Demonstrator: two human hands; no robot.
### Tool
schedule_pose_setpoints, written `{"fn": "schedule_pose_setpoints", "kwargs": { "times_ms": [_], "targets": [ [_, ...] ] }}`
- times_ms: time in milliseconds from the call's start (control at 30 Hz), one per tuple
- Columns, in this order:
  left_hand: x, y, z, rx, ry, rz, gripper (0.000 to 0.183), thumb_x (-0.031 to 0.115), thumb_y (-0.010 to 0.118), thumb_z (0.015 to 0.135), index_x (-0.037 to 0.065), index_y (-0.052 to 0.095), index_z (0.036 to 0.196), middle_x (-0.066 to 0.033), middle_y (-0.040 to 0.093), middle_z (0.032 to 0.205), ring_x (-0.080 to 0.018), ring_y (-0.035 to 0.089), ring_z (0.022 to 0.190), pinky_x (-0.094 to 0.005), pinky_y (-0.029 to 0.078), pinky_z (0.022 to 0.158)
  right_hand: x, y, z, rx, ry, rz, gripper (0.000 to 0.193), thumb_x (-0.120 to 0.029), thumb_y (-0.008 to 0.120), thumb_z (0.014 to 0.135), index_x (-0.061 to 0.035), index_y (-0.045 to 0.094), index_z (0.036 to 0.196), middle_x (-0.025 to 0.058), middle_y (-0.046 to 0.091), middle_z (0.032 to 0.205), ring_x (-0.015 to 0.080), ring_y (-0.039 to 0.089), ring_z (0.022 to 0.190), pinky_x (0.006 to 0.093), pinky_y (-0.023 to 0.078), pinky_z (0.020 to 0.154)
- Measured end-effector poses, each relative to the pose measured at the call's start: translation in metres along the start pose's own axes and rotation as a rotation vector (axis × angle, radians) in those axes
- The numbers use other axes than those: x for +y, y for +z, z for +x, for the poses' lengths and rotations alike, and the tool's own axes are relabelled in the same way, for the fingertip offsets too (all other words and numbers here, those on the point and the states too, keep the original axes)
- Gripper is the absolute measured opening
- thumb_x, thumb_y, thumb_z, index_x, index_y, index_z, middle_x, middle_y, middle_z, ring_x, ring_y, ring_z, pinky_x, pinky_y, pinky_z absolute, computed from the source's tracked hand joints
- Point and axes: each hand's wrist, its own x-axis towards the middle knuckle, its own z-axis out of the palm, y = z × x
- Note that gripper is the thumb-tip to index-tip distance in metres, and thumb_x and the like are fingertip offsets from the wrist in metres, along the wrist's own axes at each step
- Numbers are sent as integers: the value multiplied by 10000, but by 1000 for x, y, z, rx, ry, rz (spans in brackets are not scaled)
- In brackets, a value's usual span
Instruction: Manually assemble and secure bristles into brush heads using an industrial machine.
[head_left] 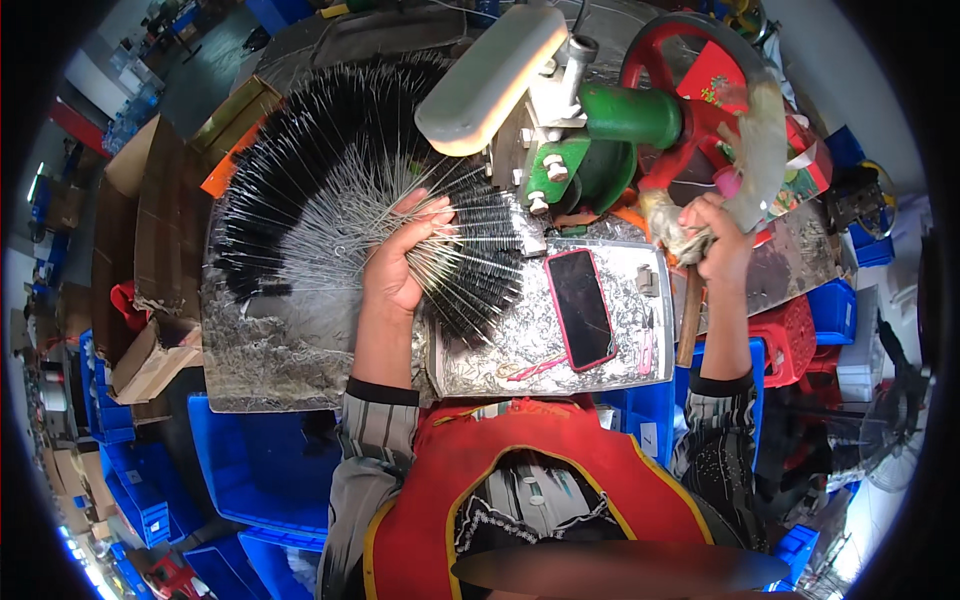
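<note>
My left hand (402, 262) is closed around the bare wire stems of a fanned bunch of thin wire brushes (480, 225). Their black bristle ends point right, toward a green machine (630, 112) with a red handwheel (650, 55). Behind that hand spreads a wide heap of similar brushes (300, 140), stems inward and dark bristles outward. On the right, my right hand (722, 240) grips a cloth-wrapped handle (672, 225) below the handwheel. The fingers partly hide the cloth.
Under the machine, a metal-lined tray (460, 370) holds a phone (582, 308) with a pink edge and small tools. A wooden handle (690, 320) hangs by the tray's right side. Cardboard boxes (160, 230) stand left, blue bins (260, 460) below the bench, and a red stool (785, 340) right.
</note>
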Motion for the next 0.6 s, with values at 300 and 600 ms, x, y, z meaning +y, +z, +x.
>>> {"fn": "schedule_pose_setpoints", "kwargs": {
  "times_ms": [300, 600],
  "targets": [
    [-7, 0, 7, 98, 45, -63, 402, -79, 522, 701, -57, 437, 1093, -234, 547, 1023, -273, 583, 895, -329, 490, 771, -21, 2, 3, 62, 70, -10, 126, -74, 607, 681, 29, 556, 733, 83, 534, 569, 157, 515, 465, 262, 413, 451],
    [-7, -1, 10, 137, 49, -48, 400, -75, 523, 705, -72, 436, 1095, -240, 551, 1011, -277, 589, 875, -329, 503, 742, -6, -15, 9, -2, -45, -114, 70, -26, 572, 697, 42, 567, 714, 99, 551, 594, 161, 519, 479, 266, 420, 461]
  ]
}}
